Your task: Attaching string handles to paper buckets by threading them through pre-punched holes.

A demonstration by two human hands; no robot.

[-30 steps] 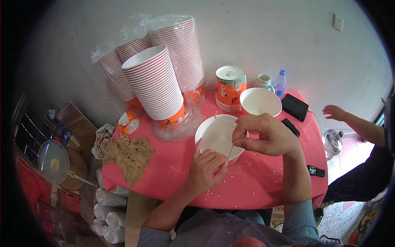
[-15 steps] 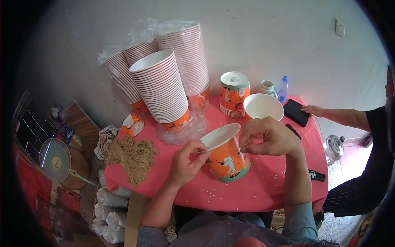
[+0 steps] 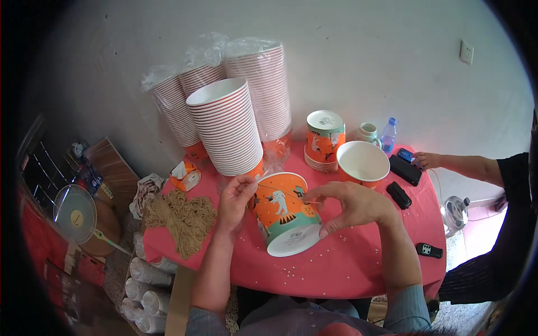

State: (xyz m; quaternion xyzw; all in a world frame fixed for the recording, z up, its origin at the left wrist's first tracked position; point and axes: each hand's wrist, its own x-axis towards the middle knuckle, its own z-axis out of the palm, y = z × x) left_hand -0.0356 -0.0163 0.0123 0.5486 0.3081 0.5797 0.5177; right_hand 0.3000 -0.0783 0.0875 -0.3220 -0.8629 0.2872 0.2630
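Observation:
An orange and green paper bucket [image 3: 278,208] is tilted between my hands, its white base turned toward me and its mouth facing away. A thin cord [image 3: 284,192] runs across its printed side. My left hand [image 3: 236,203] is closed in a pinch at the left rim, where the cord's left end meets the fingertips. On the other side my right hand [image 3: 358,206] spans the bucket, with the thumb at the base edge and the fingers by the cord's right end. The fingertips of the right hand are partly hidden.
Tall stacks of nested buckets [image 3: 227,129], some in plastic, stand behind. Tan cords [image 3: 182,221] lie in a heap at left. An upturned stack [image 3: 325,140], an open bucket [image 3: 363,162], a mug [image 3: 367,133] and a bottle [image 3: 388,134] stand right. A co-worker's hand [image 3: 428,161] touches a blue item.
The bucket has tipped, so its base now faces me and its mouth points away. My right hand has opened from a pinch to span its side. The co-worker's hand has uncovered a blue item.

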